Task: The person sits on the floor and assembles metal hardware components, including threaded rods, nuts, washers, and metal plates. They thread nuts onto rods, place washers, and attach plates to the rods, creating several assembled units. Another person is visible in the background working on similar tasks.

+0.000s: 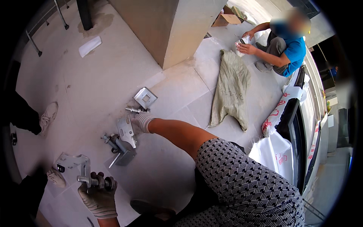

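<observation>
The left hand, in a striped knit work glove, is closing its fingers around the shank of a bolt with nuts that is passing through a bent steel bracket; the bracket is hanging just above and to the outside of that fist, over the tiled floor. Farther out, the right hand, gloved the same way, is reaching down with its fingers curled, and it is touching or just about touching the top edge of a second steel bracket standing below it; whether it is actually pinching the plate cannot be told from here. A threaded bolt with washers is sticking out of that bracket on the side away from the hand. These pieces are looking stiff, dense and fairly heavy for their bulk, with smooth galvanised faces and sharp edges, so the flat plate or the bolt shank is likely offering the surest hold. Just beyond the right hand a loose bolt is lying, and past it a square steel plate. Well beyond, a grey-green sack is lying flat, and a crouching person in a blue shirt is handling something pale.
</observation>
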A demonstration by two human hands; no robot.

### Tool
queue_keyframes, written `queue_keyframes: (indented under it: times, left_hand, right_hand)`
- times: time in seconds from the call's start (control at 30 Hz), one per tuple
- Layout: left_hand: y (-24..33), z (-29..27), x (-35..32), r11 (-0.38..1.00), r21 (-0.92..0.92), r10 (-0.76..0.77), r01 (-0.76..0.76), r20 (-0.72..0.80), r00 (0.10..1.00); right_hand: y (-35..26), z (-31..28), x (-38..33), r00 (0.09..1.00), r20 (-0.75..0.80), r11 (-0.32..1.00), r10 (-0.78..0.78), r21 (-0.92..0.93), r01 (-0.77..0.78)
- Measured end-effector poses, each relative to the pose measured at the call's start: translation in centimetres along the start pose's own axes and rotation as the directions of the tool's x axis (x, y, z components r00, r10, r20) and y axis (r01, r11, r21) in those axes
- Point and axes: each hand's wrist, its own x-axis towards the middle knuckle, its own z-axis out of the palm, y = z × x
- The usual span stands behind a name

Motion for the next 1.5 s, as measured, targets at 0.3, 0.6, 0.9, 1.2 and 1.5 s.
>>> queue_keyframes:
  times: [0.3, 0.6, 0.9, 1.2, 1.5]
  left_hand:
    - [0.0, 0.1, 1.0, 0.995, 0.096, 0.039, -0.029, -0.103, 0.994]
    - [-1.5, 1.2, 1.0, 0.982, 0.182, 0.077, -0.053, -0.125, 0.989]
    - [0.5, 0.9, 2.0, 0.924, 0.267, 0.285, -0.274, -0.006, 0.958]
    - [-1.6, 2.2, -0.4, 0.769, 0.546, 0.307, -0.333, 0.141, 0.941]
    - [-2.3, 2.2, 0.5, 0.885, 0.369, 0.256, -0.283, 0.122, 0.959]
  right_hand:
    - [-2.0, -10.4, -3.0, 0.989, 0.141, 0.456, -0.052, 0.884, -0.102]
    - [-7.6, -18.1, -5.2, 0.962, -0.014, 0.195, -0.272, 0.978, 0.070]
    - [-12.2, -22.2, -8.3, 0.865, -0.098, -0.073, -0.492, 0.995, 0.072]
    - [-17.7, -24.3, -10.6, 0.906, -0.079, 0.348, -0.415, 0.907, 0.239]
    - [-17.7, -24.3, -10.5, 0.915, 0.039, 0.414, -0.401, 0.899, 0.143]
